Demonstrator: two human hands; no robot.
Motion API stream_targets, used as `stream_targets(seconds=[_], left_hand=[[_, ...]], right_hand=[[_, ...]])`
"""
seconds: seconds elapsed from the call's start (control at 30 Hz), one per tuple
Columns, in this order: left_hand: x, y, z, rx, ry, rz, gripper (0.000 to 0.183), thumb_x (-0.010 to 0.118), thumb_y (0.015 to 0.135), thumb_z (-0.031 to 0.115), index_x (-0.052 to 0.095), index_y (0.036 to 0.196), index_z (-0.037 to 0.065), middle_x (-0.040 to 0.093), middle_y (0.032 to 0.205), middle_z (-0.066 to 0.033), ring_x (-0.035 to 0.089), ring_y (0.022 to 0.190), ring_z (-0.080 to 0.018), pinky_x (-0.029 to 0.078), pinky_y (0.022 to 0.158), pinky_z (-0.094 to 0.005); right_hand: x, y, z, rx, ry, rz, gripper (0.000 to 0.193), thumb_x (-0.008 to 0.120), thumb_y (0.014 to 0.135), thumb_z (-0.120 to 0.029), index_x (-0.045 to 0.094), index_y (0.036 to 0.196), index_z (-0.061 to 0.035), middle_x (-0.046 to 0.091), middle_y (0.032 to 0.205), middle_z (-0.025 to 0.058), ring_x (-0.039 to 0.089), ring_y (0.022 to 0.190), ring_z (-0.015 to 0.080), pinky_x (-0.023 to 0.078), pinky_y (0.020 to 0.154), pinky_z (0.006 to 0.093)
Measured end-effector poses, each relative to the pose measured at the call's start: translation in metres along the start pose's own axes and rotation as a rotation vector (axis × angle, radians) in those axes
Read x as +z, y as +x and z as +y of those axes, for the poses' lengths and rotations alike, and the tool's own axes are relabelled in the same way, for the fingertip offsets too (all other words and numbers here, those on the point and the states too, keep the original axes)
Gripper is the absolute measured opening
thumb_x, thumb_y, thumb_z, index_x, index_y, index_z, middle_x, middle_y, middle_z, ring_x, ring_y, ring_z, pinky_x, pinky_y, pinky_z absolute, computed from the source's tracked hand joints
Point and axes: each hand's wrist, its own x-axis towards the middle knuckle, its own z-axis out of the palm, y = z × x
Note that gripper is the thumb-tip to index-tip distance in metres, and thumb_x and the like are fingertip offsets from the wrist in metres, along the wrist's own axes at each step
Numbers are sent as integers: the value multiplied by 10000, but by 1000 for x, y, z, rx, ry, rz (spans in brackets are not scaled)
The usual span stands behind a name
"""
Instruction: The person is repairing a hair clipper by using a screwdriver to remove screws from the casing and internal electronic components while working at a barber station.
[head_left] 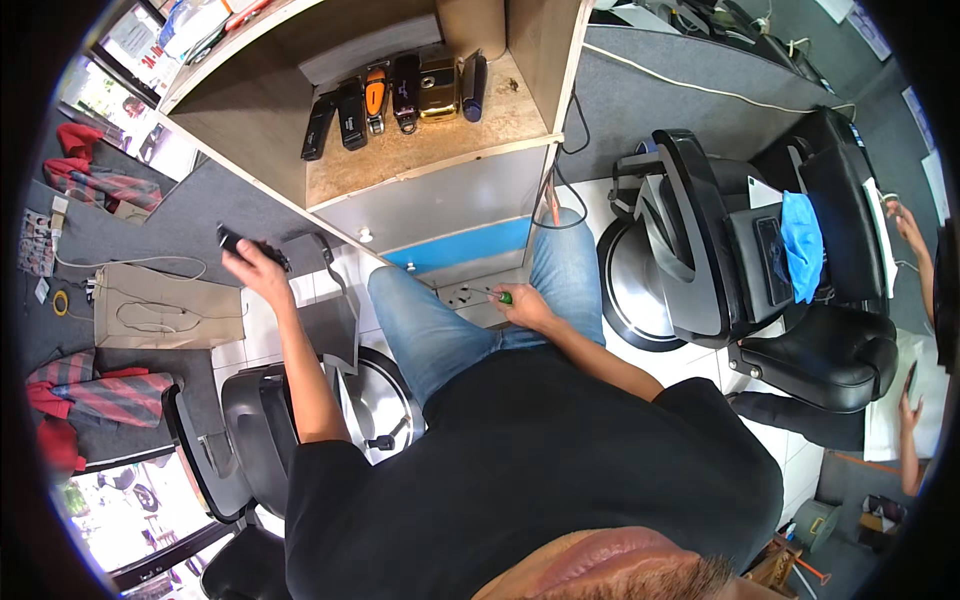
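My left hand [262, 277] is out to the left with its fingers closed around a black hair clipper [232, 240]. The hand hides part of the clipper's body. Low between my knees, my right hand [527, 308] grips a screwdriver by its green handle [505, 298]; the thin shaft points left. Small dark bits [462, 297] lie just past the screwdriver's tip. On the wooden shelf [440, 165] ahead, several clippers stand in a row, among them an orange and black one [376, 95] and a gold one [439, 90].
Below the shelf are a grey drawer [440, 212] and a blue one [470, 245]. Black barber chairs stand at my right [690, 235] and left [255, 425], a blue cloth [802, 245] on the right one. A cable [570, 150] hangs beside the cabinet. Another person's hands [908, 228] show far right.
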Motion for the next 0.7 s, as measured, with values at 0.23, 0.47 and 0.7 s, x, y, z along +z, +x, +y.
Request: stream_targets(seconds=[0.23, 0.47, 0.7], left_hand=[[-13, -112, 96, -740, -955, -229, 419, 578, 1092, 463, 578, 1199, 58, 679, 1028, -116, 660, 988, -265, 562, 956, -464], [44, -191, 147, -1016, -1399, -339, 423, 557, 1093, 430, 639, 1201, 30, 705, 1204, -126, 561, 1334, -339, 412, 1182, -521], [59, -205, 179, -1120, -1075, -628, 478, 544, 1105, 474, 643, 1291, 45, 674, 1322, -87, 591, 1247, -238, 454, 1063, -417]], right_hand=[[-46, -16, -111, -329, 287, -50, 394, 682, 1036, -233, 677, 1396, -74, 747, 1248, 163, 678, 801, 223, 559, 837, 364], [-63, -19, -174, -652, 532, 51, 752, 856, 884, -162, 523, 1548, -45, 632, 1378, 164, 608, 799, 210, 529, 810, 312], [-80, -14, -170, -698, 979, 237, 604, 932, 837, -210, 592, 1289, 3, 706, 1344, 193, 654, 1275, 256, 506, 1101, 380]])
